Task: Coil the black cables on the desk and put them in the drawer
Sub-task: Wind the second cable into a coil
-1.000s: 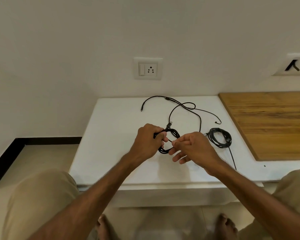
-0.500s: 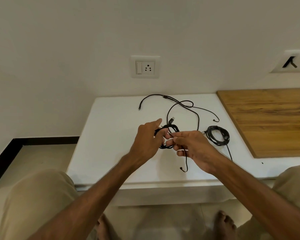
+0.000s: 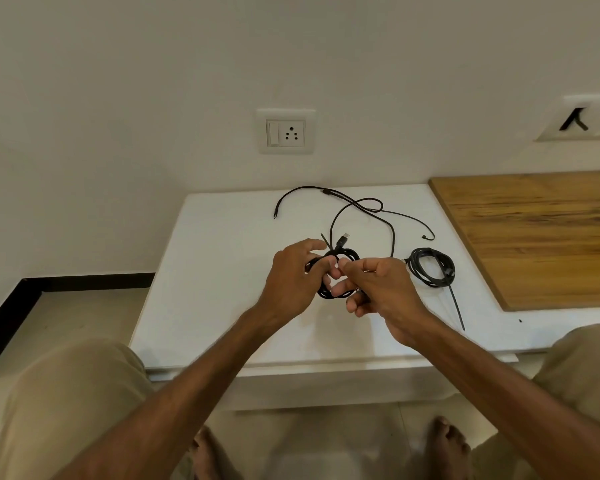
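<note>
Head view.

Counter [image 3: 222,271]: white top, against a pale wall.

Coiled cable [image 3: 336,294]: black, wound in a small loop, held just above the counter's middle between both hands. Its USB plug [image 3: 342,240] sticks out of the top of the coil, pointing up and away to the right.

Left hand [image 3: 291,275]: closed around the coil's left side, thumb and fingers wrapped on the strands.

Right hand [image 3: 378,289]: pinched on the coil's right side, thumb and forefinger together.

Loose cable [image 3: 357,206]: black, uncoiled, sprawling along the far part of the counter, long axis left to right, ends pointing down toward the viewer.

Second coil [image 3: 430,268]: dark, lying flat, right of the hands; its tail runs toward the near edge.

Wooden board [image 3: 534,237]: on the counter's right.

Wall socket [image 3: 286,131]: above the counter.
</note>
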`<action>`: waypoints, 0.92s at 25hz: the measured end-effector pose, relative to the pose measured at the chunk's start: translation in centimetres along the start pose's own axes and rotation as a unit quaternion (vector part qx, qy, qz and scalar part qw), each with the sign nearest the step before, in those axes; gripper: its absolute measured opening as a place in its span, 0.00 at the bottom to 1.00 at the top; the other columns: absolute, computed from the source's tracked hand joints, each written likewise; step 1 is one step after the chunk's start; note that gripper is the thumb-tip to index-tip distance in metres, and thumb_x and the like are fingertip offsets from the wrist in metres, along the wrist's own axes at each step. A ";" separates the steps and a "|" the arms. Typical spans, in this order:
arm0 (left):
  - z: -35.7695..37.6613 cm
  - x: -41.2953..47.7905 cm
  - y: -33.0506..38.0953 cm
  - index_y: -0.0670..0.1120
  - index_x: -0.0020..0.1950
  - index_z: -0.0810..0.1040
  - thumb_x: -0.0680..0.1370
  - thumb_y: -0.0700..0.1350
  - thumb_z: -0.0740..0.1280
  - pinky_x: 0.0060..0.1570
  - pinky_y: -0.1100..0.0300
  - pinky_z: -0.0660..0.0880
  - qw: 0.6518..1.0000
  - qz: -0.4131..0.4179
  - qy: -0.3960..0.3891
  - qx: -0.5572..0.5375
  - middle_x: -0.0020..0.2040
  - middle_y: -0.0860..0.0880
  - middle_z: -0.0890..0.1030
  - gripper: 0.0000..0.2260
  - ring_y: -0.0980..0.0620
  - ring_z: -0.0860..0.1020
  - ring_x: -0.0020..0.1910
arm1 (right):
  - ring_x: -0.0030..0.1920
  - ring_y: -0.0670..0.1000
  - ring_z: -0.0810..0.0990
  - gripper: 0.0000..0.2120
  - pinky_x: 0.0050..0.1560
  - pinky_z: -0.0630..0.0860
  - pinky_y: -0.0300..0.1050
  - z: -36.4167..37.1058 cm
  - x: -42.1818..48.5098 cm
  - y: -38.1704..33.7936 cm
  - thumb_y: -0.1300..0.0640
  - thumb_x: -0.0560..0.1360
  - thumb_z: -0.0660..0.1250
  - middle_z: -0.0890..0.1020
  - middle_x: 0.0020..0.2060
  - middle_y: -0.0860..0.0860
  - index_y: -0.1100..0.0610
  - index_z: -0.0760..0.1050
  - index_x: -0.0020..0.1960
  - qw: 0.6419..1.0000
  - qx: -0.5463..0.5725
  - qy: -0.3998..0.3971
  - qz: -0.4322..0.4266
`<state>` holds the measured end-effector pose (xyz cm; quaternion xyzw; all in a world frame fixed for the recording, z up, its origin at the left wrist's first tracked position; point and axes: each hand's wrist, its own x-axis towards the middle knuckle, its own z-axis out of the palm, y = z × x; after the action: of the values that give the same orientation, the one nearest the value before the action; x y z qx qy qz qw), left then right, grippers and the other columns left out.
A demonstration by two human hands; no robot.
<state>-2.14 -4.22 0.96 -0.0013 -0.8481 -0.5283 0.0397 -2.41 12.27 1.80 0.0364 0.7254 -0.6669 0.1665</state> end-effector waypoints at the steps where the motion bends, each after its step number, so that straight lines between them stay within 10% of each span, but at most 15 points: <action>1: 0.0 0.1 -0.1 0.41 0.62 0.79 0.82 0.43 0.67 0.44 0.63 0.81 1.000 -0.004 -0.005 -0.012 0.39 0.49 0.86 0.10 0.57 0.83 0.33 | 0.25 0.52 0.77 0.14 0.26 0.74 0.41 0.0 0.0 0.0 0.52 0.80 0.69 0.87 0.37 0.60 0.63 0.84 0.48 1.000 0.000 0.002 -0.001; 12: -0.3 0.5 -1.1 0.45 0.56 0.78 0.80 0.44 0.69 0.53 0.44 0.83 0.991 -0.085 -0.060 -0.079 0.42 0.45 0.87 0.06 0.51 0.84 0.39 | 0.33 0.51 0.81 0.10 0.35 0.76 0.41 -0.6 0.3 -0.2 0.64 0.78 0.65 0.87 0.40 0.56 0.60 0.85 0.44 0.995 -0.042 -0.080 0.040; 23: -1.1 1.0 -1.8 0.39 0.57 0.77 0.81 0.41 0.68 0.45 0.55 0.83 0.992 -0.118 -0.003 -0.051 0.42 0.45 0.87 0.07 0.51 0.82 0.35 | 0.46 0.53 0.89 0.07 0.44 0.86 0.46 -1.3 0.1 -0.8 0.61 0.80 0.69 0.87 0.47 0.59 0.64 0.84 0.51 0.993 -0.075 -0.078 -0.036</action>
<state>-3.17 -6.06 -0.12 0.0951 -0.8147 -0.5715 -0.0251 -3.00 13.44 2.58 -0.0546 0.7593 -0.6167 0.2003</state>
